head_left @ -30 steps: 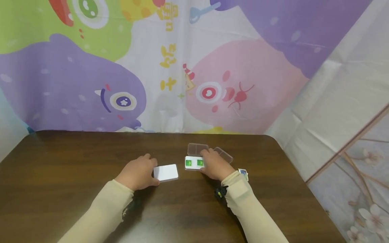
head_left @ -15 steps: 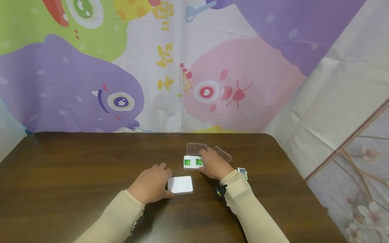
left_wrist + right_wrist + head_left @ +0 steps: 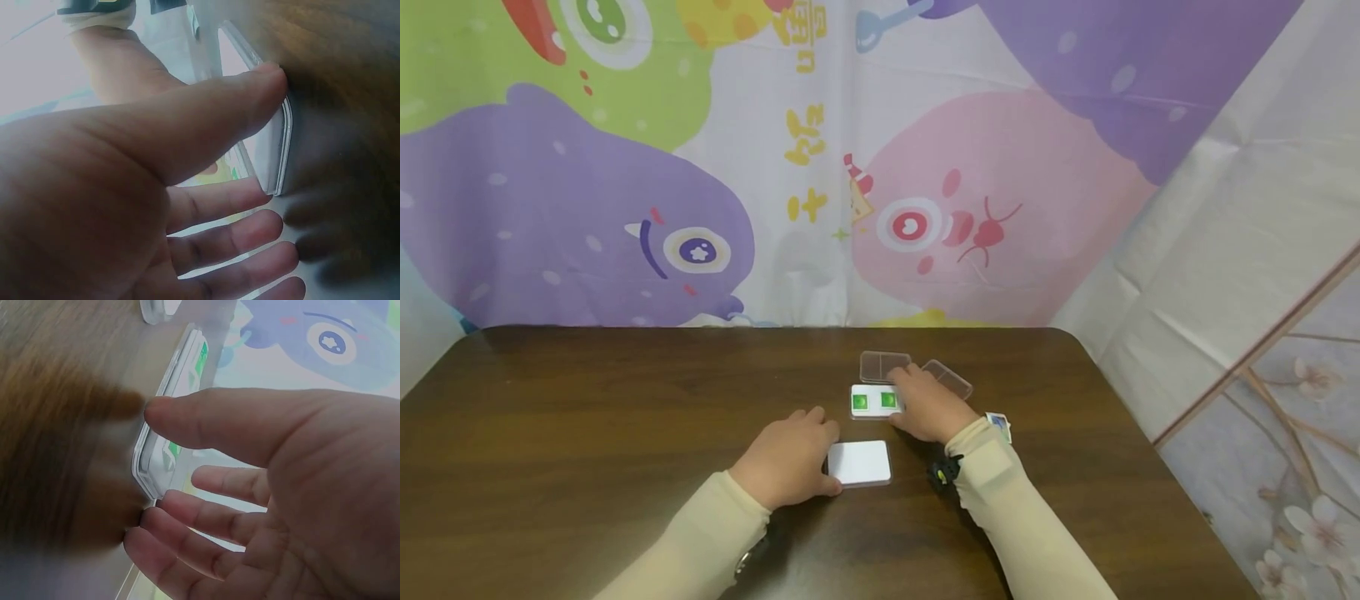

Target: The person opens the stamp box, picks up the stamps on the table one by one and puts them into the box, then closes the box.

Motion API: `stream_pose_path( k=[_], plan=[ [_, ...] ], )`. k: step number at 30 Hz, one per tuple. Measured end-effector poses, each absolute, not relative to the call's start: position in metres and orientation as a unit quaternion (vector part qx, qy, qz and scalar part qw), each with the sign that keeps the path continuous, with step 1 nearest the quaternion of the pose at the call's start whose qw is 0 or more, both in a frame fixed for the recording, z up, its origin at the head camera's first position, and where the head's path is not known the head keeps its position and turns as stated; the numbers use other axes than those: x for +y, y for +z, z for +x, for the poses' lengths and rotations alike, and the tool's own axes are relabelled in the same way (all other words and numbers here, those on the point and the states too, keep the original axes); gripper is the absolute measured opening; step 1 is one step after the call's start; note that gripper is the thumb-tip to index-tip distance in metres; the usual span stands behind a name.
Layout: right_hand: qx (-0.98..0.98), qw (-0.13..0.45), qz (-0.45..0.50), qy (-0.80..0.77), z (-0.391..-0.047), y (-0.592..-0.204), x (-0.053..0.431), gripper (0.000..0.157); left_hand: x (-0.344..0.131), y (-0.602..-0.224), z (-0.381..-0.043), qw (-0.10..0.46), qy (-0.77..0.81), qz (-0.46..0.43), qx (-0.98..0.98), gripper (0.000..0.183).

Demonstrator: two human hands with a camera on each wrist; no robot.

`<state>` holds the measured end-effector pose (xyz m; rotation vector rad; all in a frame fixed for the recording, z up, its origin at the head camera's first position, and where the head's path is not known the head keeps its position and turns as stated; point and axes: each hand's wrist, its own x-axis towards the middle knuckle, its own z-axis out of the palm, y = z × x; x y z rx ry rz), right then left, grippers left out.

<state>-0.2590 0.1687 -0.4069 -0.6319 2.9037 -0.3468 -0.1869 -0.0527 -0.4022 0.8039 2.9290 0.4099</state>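
In the head view my left hand [image 3: 790, 458] holds a shallow clear case with a plain white top [image 3: 861, 463] by its left end. The left wrist view shows the thumb on one side of that white-topped case [image 3: 269, 153] and the index fingertip at its other side. Farther back, my right hand [image 3: 931, 407] grips the right end of a second clear case, which has green square pictures on white [image 3: 871, 401]. The right wrist view has the thumb against an edge of this green-pictured case [image 3: 164, 447], with the other fingers across from it. Both cases lie at table level.
Two clear, shallow covers lie behind the right hand, one straight [image 3: 882, 367] and one slanted [image 3: 953, 380]. A small picture card [image 3: 999, 426] rests right of the right wrist on the brown wooden table [image 3: 625, 417]. A printed cloth [image 3: 805, 275] hangs behind the table.
My left hand has slid the white-topped case to the right and nearer to me, below the green-pictured one. My right hand has stayed almost in place.
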Motion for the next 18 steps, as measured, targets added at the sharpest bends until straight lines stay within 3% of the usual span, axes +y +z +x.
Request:
stream_pose_path(
  k=[5,18],
  plan=[
    [0.963,0.086,-0.211,-0.14,-0.259,-0.4052,0.1703,0.061,-0.0522,-0.4019,-0.186,0.047,0.128,0.263,0.955,0.054],
    [0.961,0.066,-0.226,-0.145,-0.2614,-0.4076,0.1723,0.05,-0.0519,-0.4002,-0.1854,0.049,0.13,0.262,0.955,0.054]
  ],
)
